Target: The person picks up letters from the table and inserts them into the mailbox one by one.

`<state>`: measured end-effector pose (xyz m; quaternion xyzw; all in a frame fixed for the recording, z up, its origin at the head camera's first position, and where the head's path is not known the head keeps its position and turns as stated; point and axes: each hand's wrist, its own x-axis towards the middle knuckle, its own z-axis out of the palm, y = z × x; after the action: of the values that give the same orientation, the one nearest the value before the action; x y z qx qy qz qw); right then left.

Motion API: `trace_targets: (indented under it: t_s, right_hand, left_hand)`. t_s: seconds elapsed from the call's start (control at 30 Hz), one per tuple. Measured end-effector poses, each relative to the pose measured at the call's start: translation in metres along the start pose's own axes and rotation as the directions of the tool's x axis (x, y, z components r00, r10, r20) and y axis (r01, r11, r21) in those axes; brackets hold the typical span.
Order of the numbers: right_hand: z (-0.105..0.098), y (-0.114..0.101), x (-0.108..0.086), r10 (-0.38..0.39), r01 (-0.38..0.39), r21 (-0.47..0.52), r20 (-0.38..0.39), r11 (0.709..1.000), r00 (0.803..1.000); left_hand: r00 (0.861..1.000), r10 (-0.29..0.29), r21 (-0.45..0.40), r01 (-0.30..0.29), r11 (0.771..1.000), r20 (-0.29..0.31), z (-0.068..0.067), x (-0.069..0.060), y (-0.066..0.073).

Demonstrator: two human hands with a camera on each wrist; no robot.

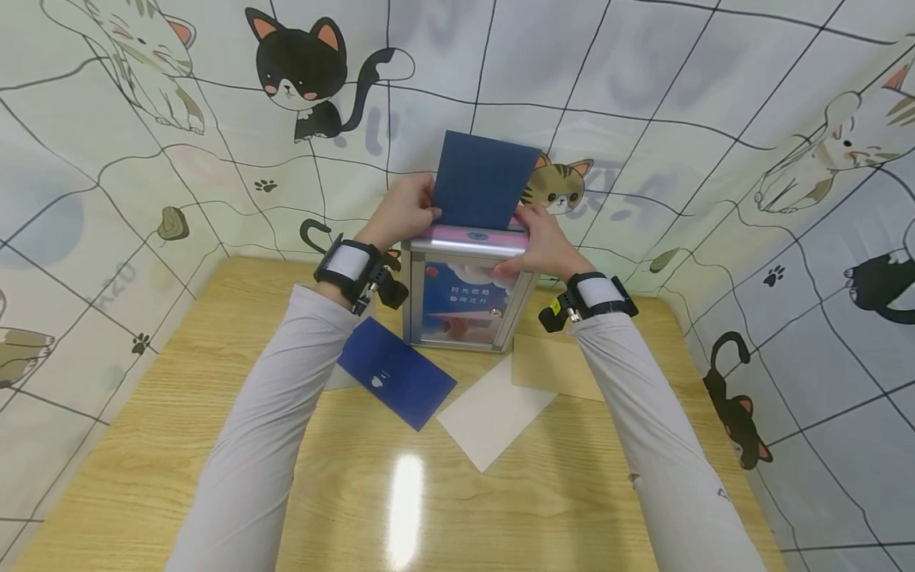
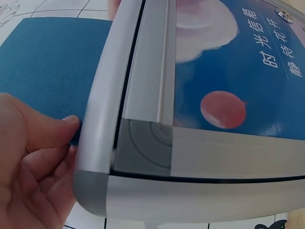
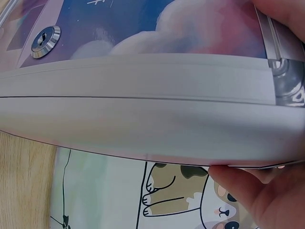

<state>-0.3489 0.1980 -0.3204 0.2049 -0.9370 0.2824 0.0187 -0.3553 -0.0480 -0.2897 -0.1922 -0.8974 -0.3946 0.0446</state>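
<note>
A silver-framed letter box [image 1: 465, 306] with a blue picture front, white lettering and a lock stands upright at the back of the table. Above its pink-and-silver top rises a dark blue envelope [image 1: 486, 179], its lower edge at the top of the box; whether it is inside the slot is hidden. My left hand [image 1: 403, 210] pinches the envelope's lower left edge between thumb and fingers, also plain in the left wrist view. The right hand [image 1: 546, 242] grips the box's top right corner, thumb on the front and fingers [image 3: 238, 186] on the side.
On the wooden table [image 1: 343, 508] before the box lie a blue envelope [image 1: 400, 373], a white envelope [image 1: 493, 413] and a tan envelope [image 1: 554, 365]. A pale paper edge shows under the blue one. A cat-patterned curtain [image 1: 629, 71] hangs close behind the box and along both sides.
</note>
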Motion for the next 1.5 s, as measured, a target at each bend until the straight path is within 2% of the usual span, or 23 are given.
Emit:
trace_targets:
  t_s: [0.07, 0.13, 0.23, 0.33, 0.37, 0.67, 0.9, 1.17, 1.33, 1.5]
  right_hand:
    - [0.0, 0.0, 0.0, 0.002, -0.002, 0.0, -0.001, 1.0, 1.0]
    - [0.0, -0.001, 0.0, -0.003, 0.003, 0.005, -0.004, 1.0, 1.0]
    - [0.001, -0.002, 0.0, -0.005, 0.005, 0.039, -0.001, 0.999, 1.0]
    - [0.002, -0.002, -0.001, 0.003, -0.003, 0.052, 0.003, 0.999, 1.0]
    - [0.002, -0.002, -0.001, 0.007, -0.007, 0.051, 0.005, 0.999, 1.0]
    - [0.002, -0.002, -0.001, 0.004, -0.004, 0.021, 0.002, 1.0, 1.0]
    - [0.001, -0.001, -0.001, 0.012, -0.013, 0.019, 0.006, 1.0, 1.0]
    - [0.001, 0.002, -0.001, 0.018, -0.018, 0.006, 0.009, 1.0, 1.0]
    - [0.0, 0.002, -0.001, 0.023, -0.023, 0.003, 0.006, 1.0, 1.0]
    - [0.001, 0.002, 0.0, 0.014, -0.014, 0.009, 0.009, 1.0, 1.0]
  left_hand:
    - [1.0, 0.007, -0.003, -0.007, 1.0, 0.017, -0.001, 0.0, -0.001]
    - [0.998, 0.028, 0.021, -0.03, 0.999, 0.06, -0.003, -0.001, -0.003]
    - [0.99, 0.039, 0.113, -0.054, 0.992, 0.134, -0.009, -0.003, -0.005]
    - [0.982, 0.027, 0.213, -0.067, 0.975, 0.185, -0.014, -0.005, -0.006]
    - [0.981, 0.014, 0.231, -0.059, 0.971, 0.191, -0.015, -0.006, -0.007]
    - [0.978, 0.011, 0.282, -0.071, 0.957, 0.209, -0.015, -0.009, -0.008]
    - [0.981, -0.023, 0.273, -0.03, 0.961, 0.191, -0.02, -0.015, -0.012]
    - [0.987, -0.051, 0.275, 0.006, 0.961, 0.155, -0.028, -0.027, -0.038]
    - [0.988, -0.085, 0.27, 0.047, 0.962, 0.13, -0.032, -0.039, -0.062]
    - [0.983, -0.142, 0.264, 0.106, 0.959, 0.12, -0.034, -0.055, -0.088]
